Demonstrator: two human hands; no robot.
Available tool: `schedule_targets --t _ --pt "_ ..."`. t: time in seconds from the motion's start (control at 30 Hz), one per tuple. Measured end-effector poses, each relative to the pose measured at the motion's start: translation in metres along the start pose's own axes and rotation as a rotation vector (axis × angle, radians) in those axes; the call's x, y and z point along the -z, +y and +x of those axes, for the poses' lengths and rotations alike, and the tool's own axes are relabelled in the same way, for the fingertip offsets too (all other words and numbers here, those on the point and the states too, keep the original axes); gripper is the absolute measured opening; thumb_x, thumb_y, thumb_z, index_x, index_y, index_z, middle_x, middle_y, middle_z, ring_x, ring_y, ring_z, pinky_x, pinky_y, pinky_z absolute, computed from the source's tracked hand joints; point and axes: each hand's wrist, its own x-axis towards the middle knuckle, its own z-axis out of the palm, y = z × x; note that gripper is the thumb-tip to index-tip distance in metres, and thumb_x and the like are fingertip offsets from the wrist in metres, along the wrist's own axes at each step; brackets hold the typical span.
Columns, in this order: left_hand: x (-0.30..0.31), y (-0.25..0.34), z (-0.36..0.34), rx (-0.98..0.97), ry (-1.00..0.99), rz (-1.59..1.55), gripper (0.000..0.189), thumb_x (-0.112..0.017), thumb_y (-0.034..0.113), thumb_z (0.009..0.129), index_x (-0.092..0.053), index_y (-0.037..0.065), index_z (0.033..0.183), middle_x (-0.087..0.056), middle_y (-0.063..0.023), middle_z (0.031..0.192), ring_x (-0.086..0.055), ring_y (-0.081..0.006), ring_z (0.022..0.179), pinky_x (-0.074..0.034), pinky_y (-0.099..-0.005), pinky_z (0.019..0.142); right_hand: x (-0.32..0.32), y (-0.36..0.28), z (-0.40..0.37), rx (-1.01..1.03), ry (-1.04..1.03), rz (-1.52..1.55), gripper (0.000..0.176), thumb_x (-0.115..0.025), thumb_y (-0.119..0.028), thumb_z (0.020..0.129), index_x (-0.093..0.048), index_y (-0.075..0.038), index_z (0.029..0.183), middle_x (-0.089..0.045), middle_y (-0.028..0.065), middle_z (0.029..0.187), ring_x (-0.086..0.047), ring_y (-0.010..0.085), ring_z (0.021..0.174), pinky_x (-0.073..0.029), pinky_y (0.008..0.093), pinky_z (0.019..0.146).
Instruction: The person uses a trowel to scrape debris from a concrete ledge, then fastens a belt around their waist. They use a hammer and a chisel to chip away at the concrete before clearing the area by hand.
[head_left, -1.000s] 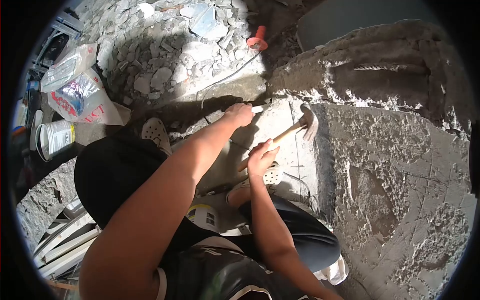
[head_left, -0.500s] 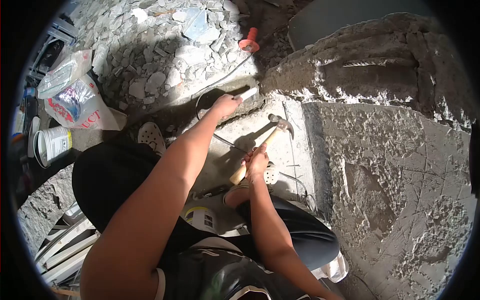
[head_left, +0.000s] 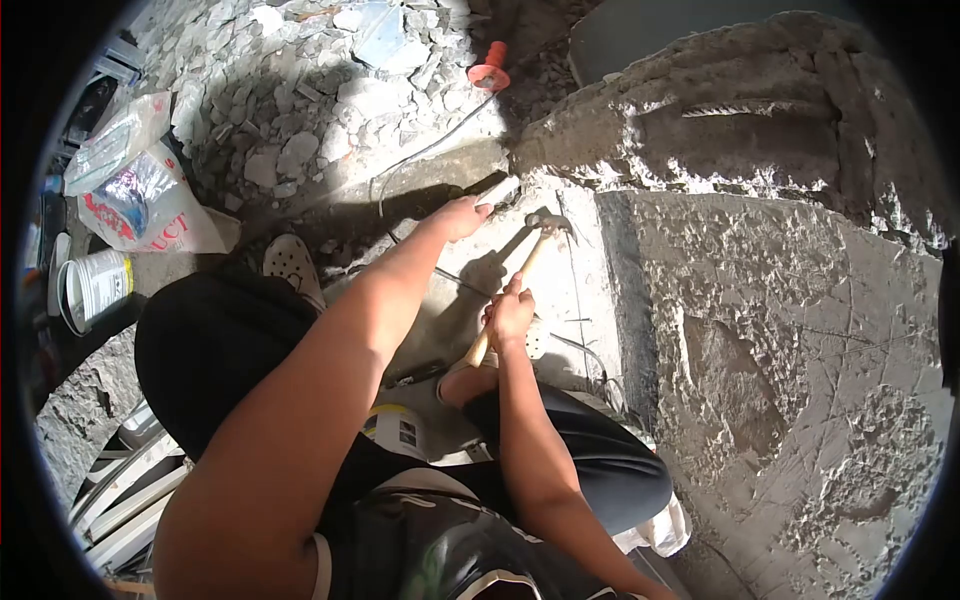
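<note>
My left hand (head_left: pixel 457 217) is closed around a short, pale flat bar (head_left: pixel 502 191), whose far end points at the broken lower edge of the rough wall (head_left: pixel 690 150). What kind of tool the bar is, I cannot tell. A claw hammer (head_left: pixel 537 250) with a pale wooden handle is in my right hand (head_left: pixel 511 312), gripped low on the handle. Its metal head lies just below and right of the bar in this view, over the sunlit concrete ledge (head_left: pixel 440 300). The fingers of my left hand cover the near part of the bar.
Broken rubble (head_left: pixel 290 120) covers the ground ahead. A red flanged grip (head_left: pixel 489 70) lies there beside a dark cable (head_left: pixel 440 140). Plastic bags (head_left: pixel 150 205) and a white bucket (head_left: pixel 98 290) stand left, another tub (head_left: pixel 395 430) between my legs. Roughened concrete (head_left: pixel 740 380) is at right.
The hammer head has come up and closer to the bar. My left hand has shifted slightly, still holding the bar. The whole view has moved a little.
</note>
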Motion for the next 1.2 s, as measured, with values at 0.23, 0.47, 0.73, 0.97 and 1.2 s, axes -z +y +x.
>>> schedule_targets --t 0.23,0.47,0.73,0.97,1.2 --pt "0.025 0.019 -0.001 0.021 0.082 0.272 0.053 -0.048 0.047 0.099 -0.063 0.001 0.119 -0.064 -0.0204 0.122 -0.062 -0.0343 0.113 -0.049 -0.0436 0.095 0.004 -0.022 -0.017 0.441 0.194 -0.822 0.048 -0.049 -0.041 0.102 -0.052 0.007 0.093 -0.057 0.02 0.058 -0.06 0.0376 0.057 -0.047 0.0487 0.062" --pt "-0.023 -0.03 0.022 0.055 0.031 -0.299 0.053 -0.043 0.049 0.102 -0.053 -0.002 0.113 -0.061 -0.0125 0.08 -0.059 -0.0223 0.054 -0.051 -0.0371 0.052 0.007 -0.013 -0.003 0.485 0.2 -0.77 0.048 -0.048 -0.042 0.102 -0.05 0.004 0.089 -0.054 0.016 0.057 -0.055 0.0307 0.052 -0.046 0.0438 0.057" --pt "-0.033 -0.033 0.015 0.158 -0.157 -0.851 0.041 -0.043 0.049 0.103 -0.046 0.01 0.091 -0.038 0.0014 0.063 -0.033 -0.0116 0.047 -0.033 -0.0304 0.043 0.02 0.053 0.048 0.367 0.163 -0.57 0.046 -0.045 -0.046 0.103 -0.039 -0.005 0.082 -0.045 0.0037 0.053 -0.043 0.0136 0.036 -0.038 0.0305 0.032" --pt "-0.054 0.001 0.003 0.166 -0.088 -1.227 0.042 -0.04 0.05 0.104 -0.046 0.011 0.09 -0.039 0.0014 0.064 -0.033 -0.0105 0.048 -0.031 -0.0271 0.043 0.003 0.012 0.011 0.163 0.07 -0.376 0.045 -0.044 -0.047 0.103 -0.04 -0.006 0.085 -0.044 0.0037 0.054 -0.043 0.0141 0.037 -0.039 0.0309 0.033" --pt "-0.063 -0.014 0.039 0.164 -0.121 -0.537 0.044 -0.046 0.046 0.102 -0.056 0.004 0.109 -0.052 -0.0098 0.065 -0.044 -0.0183 0.043 -0.036 -0.0346 0.039 -0.002 0.001 0.003 0.126 0.052 -0.368 0.044 -0.043 -0.046 0.103 -0.039 -0.006 0.084 -0.044 0.0038 0.053 -0.043 0.0145 0.037 -0.039 0.0313 0.033"
